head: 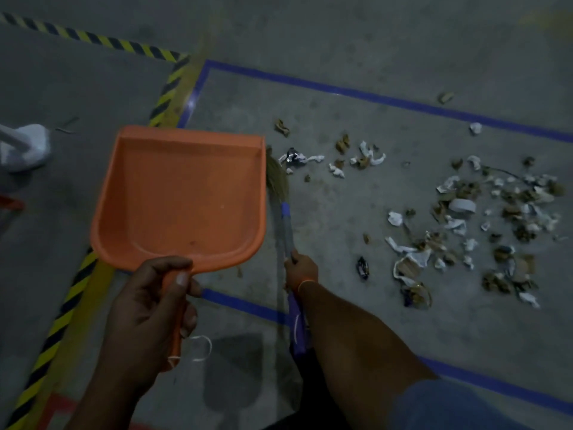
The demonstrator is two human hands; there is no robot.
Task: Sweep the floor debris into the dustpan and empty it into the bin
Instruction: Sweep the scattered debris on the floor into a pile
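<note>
Right, from the head view I see my left hand (152, 301) wrapped around the handle of the orange dustpan (183, 197), thumb lying along the top of the handle and the other fingers curled beneath it. The pan is held up off the concrete floor (356, 41), its hollow facing the camera, and I see nothing in it beyond a speck or two. A loop of white string (200, 349) hangs at the end of the handle.

My right hand (302, 268) is clenched on the shaft of the broom (286, 225), which is blue and grey. The straw-coloured bristles (276, 173) show just past the right edge of the pan, close to the nearest scraps. An orange band sits at that wrist.

The debris (465, 225) lies scattered on the floor to the right, inside a rectangle marked with blue tape (372, 96): torn white paper, brown crumpled bits, a roll of white tape and a few dark wrappers. The thickest heap is far right; a thinner trail reaches towards the bristles.

Yellow-and-black hazard tape (77, 34) runs along the left side and the top left. A white object (26, 145) sits at the left edge; I cannot tell what it is.
</note>
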